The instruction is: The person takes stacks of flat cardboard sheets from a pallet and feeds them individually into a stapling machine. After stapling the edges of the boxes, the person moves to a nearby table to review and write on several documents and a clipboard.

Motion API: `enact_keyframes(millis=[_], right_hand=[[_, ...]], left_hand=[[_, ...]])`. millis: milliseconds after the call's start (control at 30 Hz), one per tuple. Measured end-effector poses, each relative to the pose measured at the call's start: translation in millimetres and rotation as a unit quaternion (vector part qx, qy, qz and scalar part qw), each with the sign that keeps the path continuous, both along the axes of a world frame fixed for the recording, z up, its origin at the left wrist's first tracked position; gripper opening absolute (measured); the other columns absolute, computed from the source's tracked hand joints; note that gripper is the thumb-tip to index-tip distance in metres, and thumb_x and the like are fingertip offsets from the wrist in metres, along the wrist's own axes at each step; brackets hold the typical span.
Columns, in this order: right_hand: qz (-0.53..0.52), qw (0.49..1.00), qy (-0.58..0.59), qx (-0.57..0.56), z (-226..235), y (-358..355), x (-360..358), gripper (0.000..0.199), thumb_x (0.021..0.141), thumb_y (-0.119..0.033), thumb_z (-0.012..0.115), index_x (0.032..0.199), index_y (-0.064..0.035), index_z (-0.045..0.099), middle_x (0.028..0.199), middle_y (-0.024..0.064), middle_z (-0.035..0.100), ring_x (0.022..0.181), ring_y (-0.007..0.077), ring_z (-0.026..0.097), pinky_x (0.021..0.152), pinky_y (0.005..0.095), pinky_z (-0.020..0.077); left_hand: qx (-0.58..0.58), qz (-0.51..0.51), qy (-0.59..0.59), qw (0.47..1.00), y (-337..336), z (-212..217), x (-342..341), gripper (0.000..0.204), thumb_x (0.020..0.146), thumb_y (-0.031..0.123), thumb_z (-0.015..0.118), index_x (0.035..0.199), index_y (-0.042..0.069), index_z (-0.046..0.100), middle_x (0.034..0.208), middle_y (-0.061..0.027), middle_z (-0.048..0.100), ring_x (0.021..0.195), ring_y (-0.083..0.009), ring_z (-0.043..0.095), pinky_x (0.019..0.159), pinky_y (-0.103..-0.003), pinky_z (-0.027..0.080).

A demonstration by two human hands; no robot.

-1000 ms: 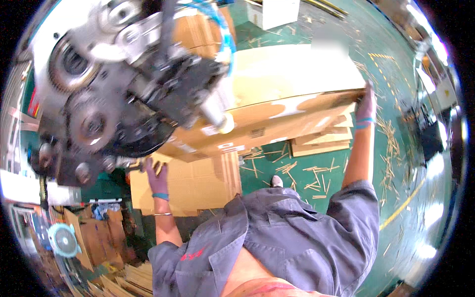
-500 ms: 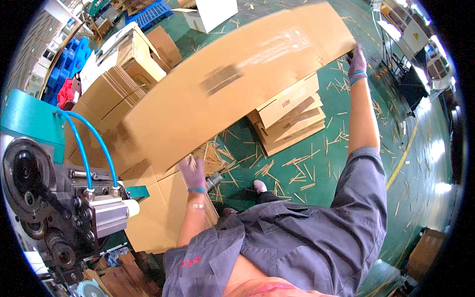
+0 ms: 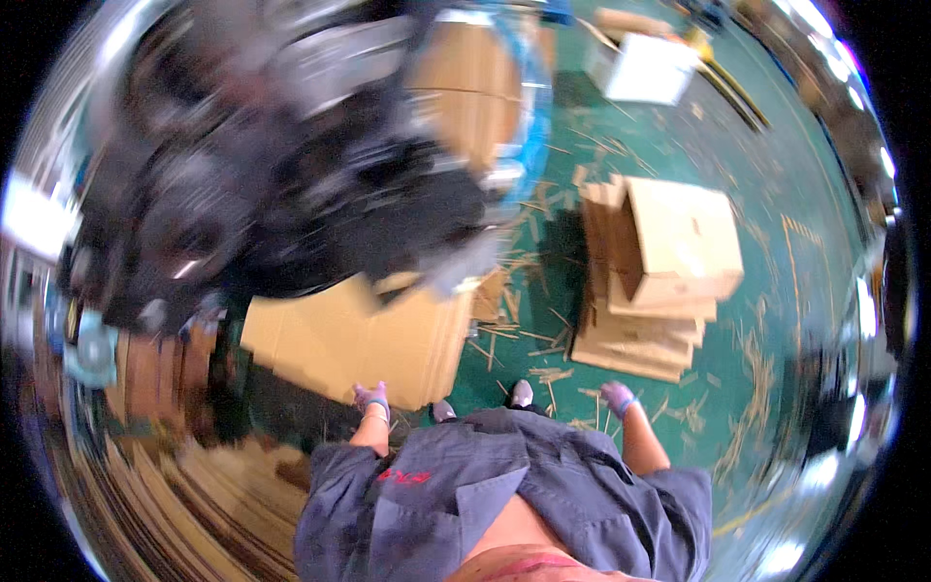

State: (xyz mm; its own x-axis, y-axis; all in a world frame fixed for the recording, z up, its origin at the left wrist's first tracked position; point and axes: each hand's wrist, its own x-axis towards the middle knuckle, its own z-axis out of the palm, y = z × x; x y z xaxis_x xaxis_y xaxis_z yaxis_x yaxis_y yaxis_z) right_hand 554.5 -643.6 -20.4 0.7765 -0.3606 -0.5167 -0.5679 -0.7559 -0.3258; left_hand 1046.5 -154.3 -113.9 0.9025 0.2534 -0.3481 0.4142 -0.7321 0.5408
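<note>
cardboard stack [image 3: 354, 335]: lying close at left hand [image 3: 371, 396], contact unclear, well apart from right hand [image 3: 618, 397]; gripping nothing visible, finger opening too blurred to tell.

From my remote position, I recorded a green floor [image 3: 718, 150] bearing painted yellow markings. Pale strips [image 3: 551, 374] lay scattered across it. A cardboard stack [image 3: 635, 360] rested directly on it, as did a white box [image 3: 648, 70] farther off.
</note>
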Motion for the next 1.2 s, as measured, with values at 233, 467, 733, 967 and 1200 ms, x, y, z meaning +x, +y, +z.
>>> enact_keyframes(millis=[233, 467, 733, 967, 1200], right_hand=[[-0.102, 0.99, -0.001, 0.094, 70.1, 70.8, 174.8, 0.046, 0.086, -0.039, 0.052, 0.116, -0.0044, 0.06, 0.11, 0.0241, 0.063, 0.107, 0.0382, 0.058, 0.091, 0.0418, 0.046], [0.164, 0.978, -0.126, -0.015, 129.6, 172.6, 334.5, 0.071, 0.076, -0.045, 0.069, 0.132, -0.0065, 0.048, 0.133, 0.0183, 0.05, 0.124, 0.0364, 0.045, 0.105, 0.0418, 0.0369], [0.144, 0.954, -0.216, -0.147, 211.9, 223.6, 410.0, 0.034, 0.082, -0.019, 0.061, 0.113, -0.0088, 0.053, 0.111, 0.0112, 0.061, 0.099, 0.031, 0.06, 0.078, 0.042, 0.0516], [0.007, 0.954, -0.288, -0.077, 309.3, 134.7, 303.8, 0.045, 0.076, -0.011, 0.068, 0.12, -0.0138, 0.061, 0.116, 0.0097, 0.062, 0.108, 0.0292, 0.056, 0.094, 0.0371, 0.0456], [0.129, 0.965, -0.192, -0.121, 278.5, 122.1, 284.5, 0.041, 0.075, -0.018, 0.068, 0.116, -0.0139, 0.063, 0.11, 0.0088, 0.065, 0.099, 0.0311, 0.058, 0.088, 0.0404, 0.0465]], left_hand=[[-0.451, 0.197, 0.293, 0.819, -28.9, 95.1, -0.1, 0.084, 0.083, 0.054, 0.062, 0.146, 0.014, 0.024, 0.151, -0.0193, 0.024, 0.134, -0.0352, 0.032, 0.105, -0.05, 0.033], [-0.545, 0.213, 0.264, 0.767, -16.1, 114.3, -12.4, 0.055, 0.083, 0.041, 0.067, 0.125, 0.012, 0.048, 0.122, -0.0141, 0.054, 0.109, -0.0307, 0.053, 0.085, -0.044, 0.047], [-0.603, -0.149, 0.069, 0.781, -80.4, 311.1, 4.5, 0.05, 0.083, 0.03, 0.071, 0.121, 0.006, 0.05, 0.085, -0.0044, 0.062, 0.077, -0.0217, 0.061, 0.074, -0.031, 0.051], [0.07, -0.585, -0.482, 0.648, -53.5, 462.2, 83.7, 0.046, 0.076, 0.042, 0.069, 0.112, 0.014, 0.061, 0.108, -0.0129, 0.061, 0.104, -0.0306, 0.057, 0.089, -0.042, 0.045], [-0.035, -0.657, -0.079, 0.749, -106.1, 346.6, 149.9, 0.025, 0.078, 0.04, 0.069, 0.086, 0.016, 0.068, 0.081, -0.0063, 0.068, 0.079, -0.0261, 0.065, 0.072, -0.038, 0.052]])
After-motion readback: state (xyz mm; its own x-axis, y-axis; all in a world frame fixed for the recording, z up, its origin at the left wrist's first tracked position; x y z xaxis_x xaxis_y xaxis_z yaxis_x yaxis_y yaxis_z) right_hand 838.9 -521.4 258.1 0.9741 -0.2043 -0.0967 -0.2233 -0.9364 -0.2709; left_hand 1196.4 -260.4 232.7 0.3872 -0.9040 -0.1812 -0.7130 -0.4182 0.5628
